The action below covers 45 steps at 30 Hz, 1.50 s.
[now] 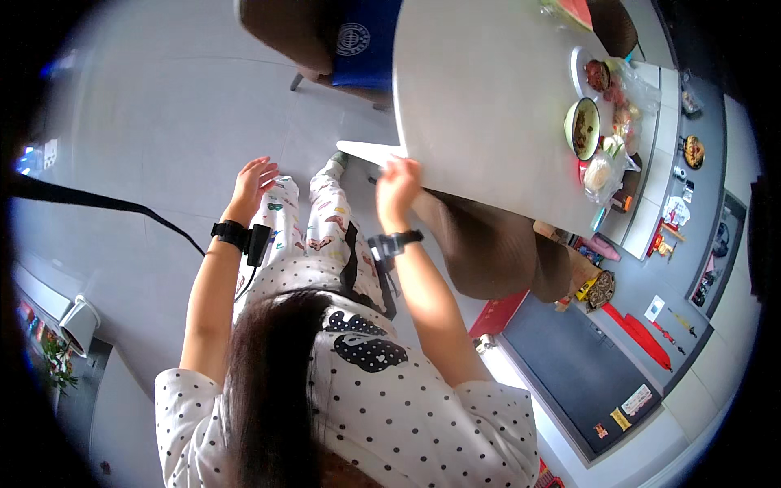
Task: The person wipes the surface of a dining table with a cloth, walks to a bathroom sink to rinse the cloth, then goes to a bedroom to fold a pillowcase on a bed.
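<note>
My right hand (399,187) is closed at the rounded edge of the pale table (488,106). From its fingers a thin, flat white piece (370,152) juts out to the left and narrows to a point; what kind of thing it is I cannot make out. Over the floor beside my leg, my left hand (255,185) is held up with its fingers loosely stretched and nothing in them. A black band sits on each wrist. White trousers with coloured prints (329,213) show beneath and between my hands.
On the table's right side stand a bowl with food remains (582,128), a plate (579,69) and plastic bags (600,175). Brown chairs (488,252) are tucked close by, one with a blue cloth bag (366,49). A black cable (114,202) crosses at the left.
</note>
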### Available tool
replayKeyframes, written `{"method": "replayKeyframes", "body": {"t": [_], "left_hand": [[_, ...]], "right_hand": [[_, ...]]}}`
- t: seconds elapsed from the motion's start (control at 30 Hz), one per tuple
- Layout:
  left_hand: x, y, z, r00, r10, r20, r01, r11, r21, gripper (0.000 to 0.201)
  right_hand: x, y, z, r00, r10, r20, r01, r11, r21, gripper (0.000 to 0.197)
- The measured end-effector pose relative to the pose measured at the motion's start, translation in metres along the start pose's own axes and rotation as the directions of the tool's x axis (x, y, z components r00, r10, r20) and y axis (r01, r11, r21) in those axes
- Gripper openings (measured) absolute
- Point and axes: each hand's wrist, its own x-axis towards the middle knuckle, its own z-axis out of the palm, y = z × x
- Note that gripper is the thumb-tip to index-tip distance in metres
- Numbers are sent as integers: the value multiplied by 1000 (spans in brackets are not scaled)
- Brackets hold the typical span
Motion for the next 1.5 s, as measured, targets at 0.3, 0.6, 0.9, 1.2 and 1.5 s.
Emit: {"method": "replayKeyframes", "body": {"t": [0.3, 0.6, 0.9, 1.2, 1.5], "left_hand": [[-152, 76, -90, 979, 193, -62, -201, 961, -187, 23], [-229, 142, -431, 917, 345, -199, -395, 857, -330, 23], [-262, 311, -676, 931, 182, -315, -304, 866, -397, 18], [-212, 552, -838, 799, 230, -556, -559, 625, -545, 17], [-138, 663, -954, 767, 226, -600, -618, 513, -596, 17]], "right_hand": [[-39, -213, 21, 555, -92, 827, -572, 680, 460, 13], [-186, -451, 142, 260, -375, 890, -963, -28, 269, 28], [-215, -738, 237, 265, -319, 910, -921, 197, 337, 25], [-98, -1070, 449, 43, -287, 957, -871, 458, 177, 23], [-53, -1204, 563, 87, -419, 904, -851, 441, 286, 20]]}}
